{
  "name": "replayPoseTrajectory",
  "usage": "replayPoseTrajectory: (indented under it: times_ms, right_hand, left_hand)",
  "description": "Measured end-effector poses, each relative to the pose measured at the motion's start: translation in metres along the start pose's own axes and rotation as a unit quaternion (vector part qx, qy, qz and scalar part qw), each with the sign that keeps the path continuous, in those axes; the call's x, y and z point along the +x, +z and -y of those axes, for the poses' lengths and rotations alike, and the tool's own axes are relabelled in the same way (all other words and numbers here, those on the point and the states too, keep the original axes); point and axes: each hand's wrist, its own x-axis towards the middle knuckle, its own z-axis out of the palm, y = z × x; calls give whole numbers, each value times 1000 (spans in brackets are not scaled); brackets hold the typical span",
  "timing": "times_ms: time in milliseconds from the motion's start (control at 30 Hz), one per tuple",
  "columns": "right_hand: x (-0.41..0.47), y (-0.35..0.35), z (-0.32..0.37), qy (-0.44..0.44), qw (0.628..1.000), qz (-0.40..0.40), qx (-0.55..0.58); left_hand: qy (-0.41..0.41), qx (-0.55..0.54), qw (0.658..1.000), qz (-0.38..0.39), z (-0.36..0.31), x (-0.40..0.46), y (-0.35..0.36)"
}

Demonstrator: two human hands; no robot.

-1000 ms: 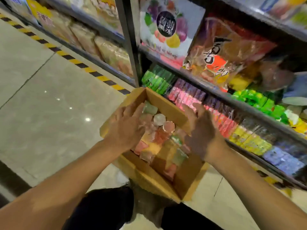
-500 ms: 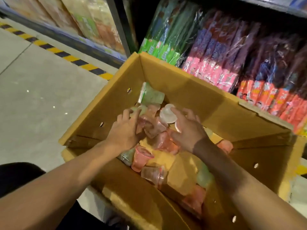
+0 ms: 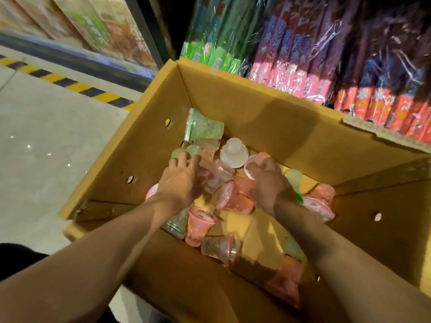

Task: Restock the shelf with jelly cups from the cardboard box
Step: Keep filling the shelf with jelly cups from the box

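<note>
An open cardboard box (image 3: 256, 117) stands on the floor against the bottom shelf, with several loose jelly cups in pink, green and clear lying in it. Both my hands are down in the pile. My left hand (image 3: 179, 183) lies over the left of the heap, its fingertips at a green cup (image 3: 184, 152) and its thumb side round a clear cup (image 3: 215, 179). My right hand (image 3: 268, 180) curls its fingers round a pink cup (image 3: 253, 165). A green cup (image 3: 205, 129) leans on the far left wall. A clear cup (image 3: 234, 152) sits upside down between my hands.
Behind the box the bottom shelf holds upright packs of long sticks, green (image 3: 210, 43) at the left and pink-red (image 3: 303, 61) to the right. A dark shelf post (image 3: 144, 31) rises at the box's far left corner. Grey floor (image 3: 46, 159) with yellow-black tape (image 3: 70, 83) lies left.
My head has dropped closer to the box. Both hands went from above the box down into the cups, and the right hand moved onto a pink cup.
</note>
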Motion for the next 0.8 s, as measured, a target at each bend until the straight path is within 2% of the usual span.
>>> replayPoseTrajectory:
  times_ms: [233,433,600,800]
  right_hand:
    - [-16,22,-26,-63,995,-28,-65]
    - [-16,28,-30,-42,979,-5,-197]
    - [-13,30,-26,-11,977,11,-211]
    - [-7,33,-22,-2,980,1,-199]
  left_hand:
    - [-1,29,998,-63,-1,18,14]
    - [-9,93,993,-71,-2,22,22]
    - [9,81,990,-117,-2,24,24]
    - [-31,52,992,-113,-5,31,22]
